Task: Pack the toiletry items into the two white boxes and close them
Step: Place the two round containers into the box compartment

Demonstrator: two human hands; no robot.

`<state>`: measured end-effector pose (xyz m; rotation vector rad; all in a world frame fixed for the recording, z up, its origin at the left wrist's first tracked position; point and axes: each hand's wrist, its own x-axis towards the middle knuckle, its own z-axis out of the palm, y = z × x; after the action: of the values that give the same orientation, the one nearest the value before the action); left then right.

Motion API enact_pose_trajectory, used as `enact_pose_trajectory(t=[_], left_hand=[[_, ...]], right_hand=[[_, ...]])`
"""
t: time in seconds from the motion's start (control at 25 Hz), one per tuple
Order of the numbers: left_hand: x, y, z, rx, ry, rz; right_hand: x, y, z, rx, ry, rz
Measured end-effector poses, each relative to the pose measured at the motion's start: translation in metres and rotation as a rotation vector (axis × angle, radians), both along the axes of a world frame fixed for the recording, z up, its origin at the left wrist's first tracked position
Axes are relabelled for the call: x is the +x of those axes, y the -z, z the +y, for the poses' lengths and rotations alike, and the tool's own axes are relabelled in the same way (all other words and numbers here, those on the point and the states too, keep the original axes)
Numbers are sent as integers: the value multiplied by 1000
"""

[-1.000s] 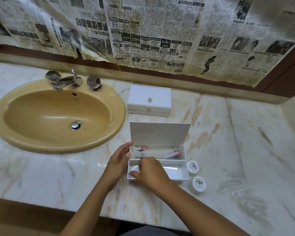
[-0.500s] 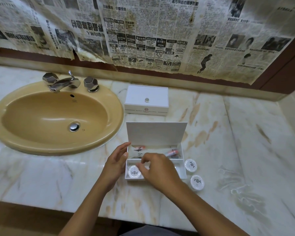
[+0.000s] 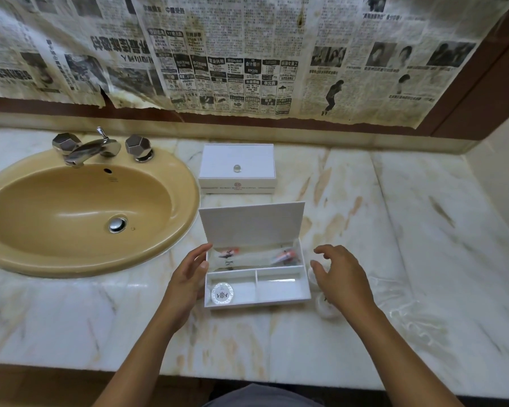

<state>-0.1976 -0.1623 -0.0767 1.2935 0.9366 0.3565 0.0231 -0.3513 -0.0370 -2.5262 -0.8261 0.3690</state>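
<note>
Head camera, looking down at a marble counter (image 3: 394,230) with brown veining; an open white box (image 3: 257,301) stands near the front edge, its lid (image 3: 252,224) raised upright at the back; the long rear compartment holds clear-wrapped items with orange-red ends (image 3: 285,255), too blurred to name; in front are two smaller compartments, and a round white container (image 3: 222,294) with a dark emblem on its lid lies in the left one, while the right one shows only its white floor; the left hand (image 3: 188,277) rests against the box's left wall, fingers straight and relaxed, gripping nothing; the right hand (image 3: 340,277) hovers just beside the box's right wall, fingers spread and loosely curved, holding nothing; partly hidden under it are two more round containers on the counter, one just beside the box's right wall (image 3: 313,276), the other nearer the front edge (image 3: 325,308); a second white box (image 3: 237,168), lid shut and topped with a small clear knob, sits behind the open one, near the back wall; to the left, a tan oval sink (image 3: 80,212) is set into the counter, with a chrome tap (image 3: 91,148) and two faceted knobs; yellowed newspaper sheets (image 3: 247,54) cover the wall above; a crumpled clear wrapper (image 3: 409,315) lies on the counter at the right.
</note>
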Motion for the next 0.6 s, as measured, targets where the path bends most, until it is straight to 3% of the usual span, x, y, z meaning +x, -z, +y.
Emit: enact_pose_trajectory(t=[0.2,0.6], left_hand=[[0,8,4,-6,8,-4],[-2,9,4,12,27,7]], right_hand=[[2,15,-8,-152,-44,76],[2,16,-7,-113,-4,39]])
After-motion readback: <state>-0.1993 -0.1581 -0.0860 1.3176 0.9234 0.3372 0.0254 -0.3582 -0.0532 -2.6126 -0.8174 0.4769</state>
